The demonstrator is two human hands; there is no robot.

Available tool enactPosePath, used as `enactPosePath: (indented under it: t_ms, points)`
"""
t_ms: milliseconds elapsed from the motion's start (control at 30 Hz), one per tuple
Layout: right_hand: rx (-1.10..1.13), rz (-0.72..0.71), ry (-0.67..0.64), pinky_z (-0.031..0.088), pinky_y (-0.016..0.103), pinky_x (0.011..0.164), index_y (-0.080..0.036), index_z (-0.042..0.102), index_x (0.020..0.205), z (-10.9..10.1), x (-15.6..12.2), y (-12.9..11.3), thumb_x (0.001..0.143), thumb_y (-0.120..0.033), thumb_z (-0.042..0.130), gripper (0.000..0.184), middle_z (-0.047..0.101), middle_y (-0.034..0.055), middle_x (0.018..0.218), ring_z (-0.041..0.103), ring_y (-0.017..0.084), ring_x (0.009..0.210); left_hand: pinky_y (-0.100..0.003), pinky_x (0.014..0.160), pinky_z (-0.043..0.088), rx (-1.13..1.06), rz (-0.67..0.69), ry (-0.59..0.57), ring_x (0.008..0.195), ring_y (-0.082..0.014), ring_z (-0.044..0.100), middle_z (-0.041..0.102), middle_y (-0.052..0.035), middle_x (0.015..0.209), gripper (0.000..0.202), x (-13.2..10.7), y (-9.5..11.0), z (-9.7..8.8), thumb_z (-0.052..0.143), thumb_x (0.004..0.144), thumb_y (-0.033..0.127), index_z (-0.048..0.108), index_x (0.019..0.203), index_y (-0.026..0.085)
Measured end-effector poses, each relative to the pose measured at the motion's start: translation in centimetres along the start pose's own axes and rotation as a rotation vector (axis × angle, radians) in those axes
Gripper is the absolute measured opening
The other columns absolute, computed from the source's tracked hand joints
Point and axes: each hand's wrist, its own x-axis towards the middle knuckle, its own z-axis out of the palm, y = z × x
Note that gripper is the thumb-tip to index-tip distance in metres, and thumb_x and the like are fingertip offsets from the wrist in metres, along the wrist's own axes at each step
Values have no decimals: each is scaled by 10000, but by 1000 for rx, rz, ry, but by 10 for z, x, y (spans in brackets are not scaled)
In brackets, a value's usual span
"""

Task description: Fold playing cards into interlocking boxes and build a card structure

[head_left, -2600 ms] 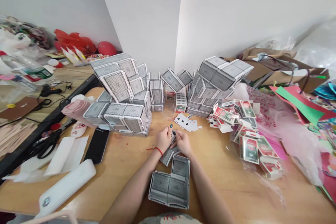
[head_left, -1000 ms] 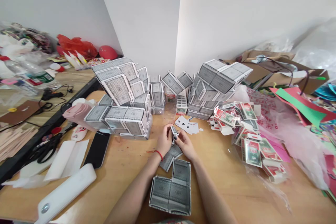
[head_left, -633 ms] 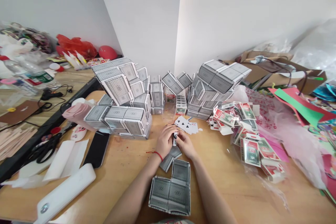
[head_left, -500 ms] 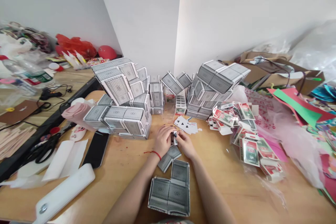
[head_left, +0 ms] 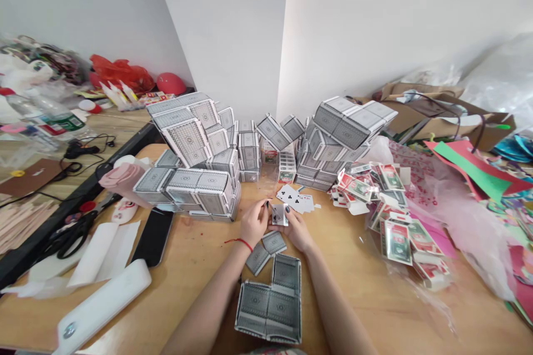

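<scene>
Between my hands is a small white playing card (head_left: 279, 215) with black club marks, held up off the table. My right hand (head_left: 297, 228) grips its right side, thumb lying on the face. At the card's left edge my left hand (head_left: 254, 226), with a red string on the wrist, has thumb and fingertips pinched together; exactly how they grip it is hard to see. Just beyond lie loose face-up playing cards (head_left: 296, 199). Nearer me are two grey-backed cards (head_left: 273, 242), and below them an L-shaped block made of folded cards (head_left: 267, 304).
Stacked card blocks rise at the back left (head_left: 199, 186) and back right (head_left: 333, 147). Opened card boxes (head_left: 397, 240) pile up on the right beside plastic film. To the left are a black phone (head_left: 152, 237), scissors (head_left: 77, 233) and a white handle-like object (head_left: 104, 305).
My left hand has drawn back from over the card to its left edge, so the card's face now shows. The grey-backed cards below have shifted slightly.
</scene>
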Motion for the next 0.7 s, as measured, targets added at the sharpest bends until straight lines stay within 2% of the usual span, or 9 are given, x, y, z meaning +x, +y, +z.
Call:
enactPosePath:
  t_ms: [100, 200, 300, 400, 533, 600, 700]
  points:
    - [-11, -54, 44, 496, 353, 614, -199, 570, 888, -2, 1, 3, 711, -466, 563, 320, 598, 43, 792, 575, 189, 714, -299, 770, 490, 22, -12, 52, 856, -159, 609, 650, -57, 938, 221, -1, -1, 1, 434, 803, 188, 553, 989, 181]
    - [-11, -135, 148, 503, 338, 611, -224, 550, 840, -3, 3, 6, 701, -436, 584, 255, 569, 12, 781, 560, 171, 712, -305, 730, 495, 95, -29, 127, 799, -174, 619, 657, -73, 879, 216, -6, -3, 2, 478, 783, 227, 558, 975, 170]
    - [5, -192, 197, 501, 321, 610, -241, 518, 802, -2, 4, 8, 694, -416, 597, 220, 543, -3, 779, 548, 160, 718, -314, 714, 492, 130, -55, 124, 769, -181, 617, 655, -73, 828, 212, -10, -3, 1, 523, 756, 256, 558, 944, 165]
    - [-1, -204, 186, 486, 308, 616, -230, 484, 729, -1, 4, 8, 708, -406, 585, 204, 531, -6, 758, 538, 150, 700, -320, 752, 483, 63, -5, -14, 824, -178, 605, 645, -61, 861, 176, -11, 1, -1, 541, 740, 263, 553, 898, 185]
    - [-70, -215, 213, 456, 275, 614, -209, 458, 661, -2, 5, 9, 705, -401, 590, 237, 516, -19, 690, 508, 124, 634, -343, 870, 435, -66, 92, -236, 1042, -184, 517, 572, -76, 1095, 111, -5, 7, -6, 534, 731, 220, 522, 836, 186]
    - [-108, -213, 214, 441, 261, 597, -200, 459, 650, -4, 5, 10, 697, -399, 602, 249, 509, -25, 657, 493, 111, 595, -357, 892, 417, -84, 103, -299, 1101, -195, 471, 512, -90, 1185, 110, -2, 9, -8, 538, 717, 197, 507, 822, 181]
    - [-162, -205, 204, 418, 243, 554, -189, 463, 639, -5, 6, 11, 690, -393, 614, 259, 503, -27, 618, 474, 101, 551, -378, 891, 411, -85, 134, -362, 1090, -202, 474, 489, -86, 1211, 94, 2, 10, -11, 543, 703, 179, 499, 785, 187]
